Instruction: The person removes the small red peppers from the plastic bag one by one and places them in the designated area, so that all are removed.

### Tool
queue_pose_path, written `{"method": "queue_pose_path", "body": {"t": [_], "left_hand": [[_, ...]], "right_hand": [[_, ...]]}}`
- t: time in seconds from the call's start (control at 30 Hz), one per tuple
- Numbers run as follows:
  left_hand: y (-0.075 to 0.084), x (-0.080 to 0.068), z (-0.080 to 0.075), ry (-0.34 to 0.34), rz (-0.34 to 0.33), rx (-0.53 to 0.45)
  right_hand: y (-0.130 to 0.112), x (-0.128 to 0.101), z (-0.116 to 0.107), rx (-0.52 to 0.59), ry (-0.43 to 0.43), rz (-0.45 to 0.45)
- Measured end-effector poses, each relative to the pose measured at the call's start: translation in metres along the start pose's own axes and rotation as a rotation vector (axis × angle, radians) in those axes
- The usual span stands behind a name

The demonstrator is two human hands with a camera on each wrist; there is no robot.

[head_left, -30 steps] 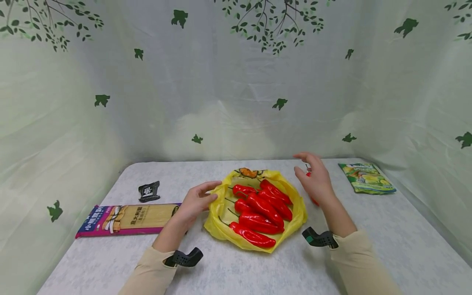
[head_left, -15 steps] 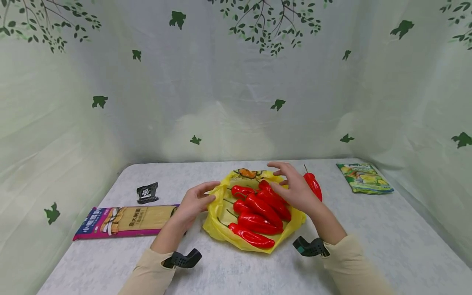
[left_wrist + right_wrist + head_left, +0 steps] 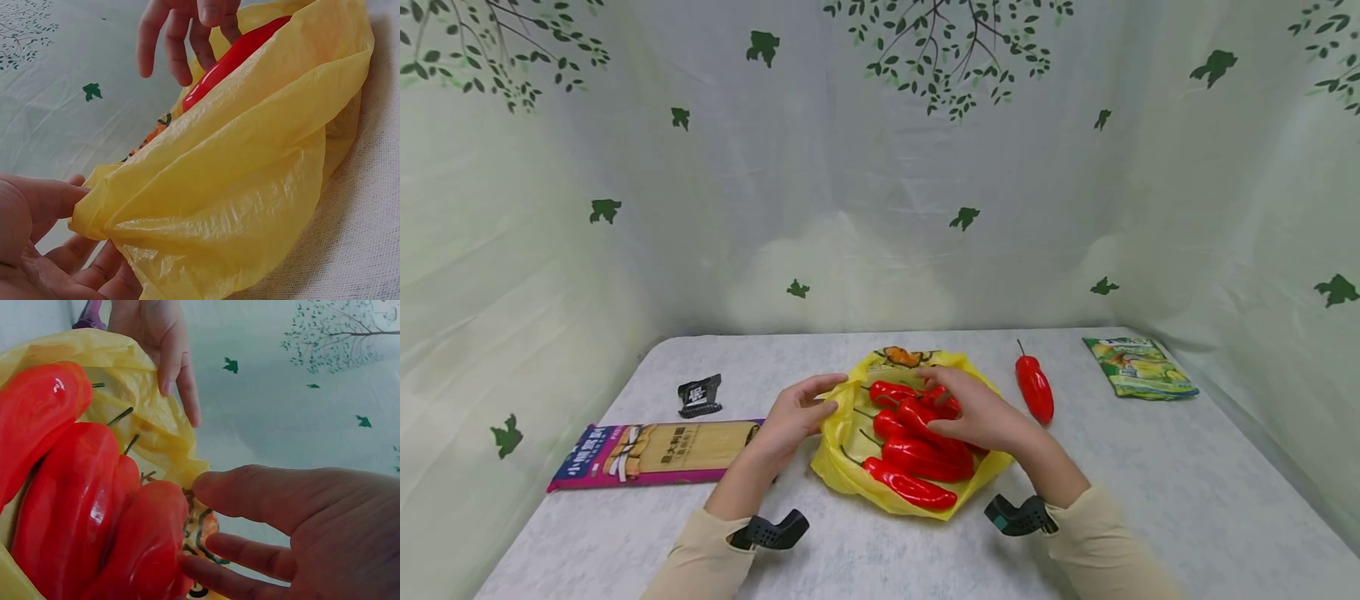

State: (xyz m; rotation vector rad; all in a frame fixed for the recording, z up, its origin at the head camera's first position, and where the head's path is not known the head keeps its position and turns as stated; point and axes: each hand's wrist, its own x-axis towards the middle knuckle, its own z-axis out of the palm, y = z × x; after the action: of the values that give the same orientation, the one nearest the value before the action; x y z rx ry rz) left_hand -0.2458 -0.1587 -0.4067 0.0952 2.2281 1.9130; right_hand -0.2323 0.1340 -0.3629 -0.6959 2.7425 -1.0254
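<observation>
A yellow plastic bag [image 3: 842, 467] lies spread wide on the table with several glossy red peppers [image 3: 910, 483] in it. At the bag's left rim, my left hand [image 3: 793, 414] pinches the plastic between thumb and fingers, as the left wrist view shows at the bag's edge [image 3: 94, 212]. My right hand [image 3: 973, 408] is over the right part of the bag, covering some of the peppers. Its thumb and fingers are spread apart, and in the right wrist view the fingertips are right at a pepper [image 3: 156, 531]. One more red pepper [image 3: 1034, 388] lies outside, right of the bag.
On the left lies a long pasta pack [image 3: 658, 450] with purple and pink edges, partly behind the left forearm. A small black wrapped packet [image 3: 700, 396] sits behind it. Far right is a green and yellow sachet [image 3: 1138, 367]. A leaf-printed curtain [image 3: 880, 208] hangs behind the table.
My right hand has moved left from beside the lone pepper to over the peppers in the bag, leaving that pepper on the table. My left hand has stayed at the bag's rim.
</observation>
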Motion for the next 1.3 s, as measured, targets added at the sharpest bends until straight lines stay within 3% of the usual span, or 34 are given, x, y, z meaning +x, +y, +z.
{"method": "queue_pose_path", "body": {"t": [0.2, 0.8, 1.3], "left_hand": [[-0.001, 0.0, 0.0, 0.004, -0.001, -0.003], [-0.001, 0.004, 0.003, 0.018, -0.015, 0.016], [0.0, 0.002, 0.003, 0.025, -0.025, 0.017]], "right_hand": [[0.0, 0.001, 0.006, -0.063, -0.021, -0.022], [0.001, 0.004, 0.017, -0.136, 0.014, 0.04], [0.001, 0.003, 0.017, -0.096, -0.005, 0.005]]}}
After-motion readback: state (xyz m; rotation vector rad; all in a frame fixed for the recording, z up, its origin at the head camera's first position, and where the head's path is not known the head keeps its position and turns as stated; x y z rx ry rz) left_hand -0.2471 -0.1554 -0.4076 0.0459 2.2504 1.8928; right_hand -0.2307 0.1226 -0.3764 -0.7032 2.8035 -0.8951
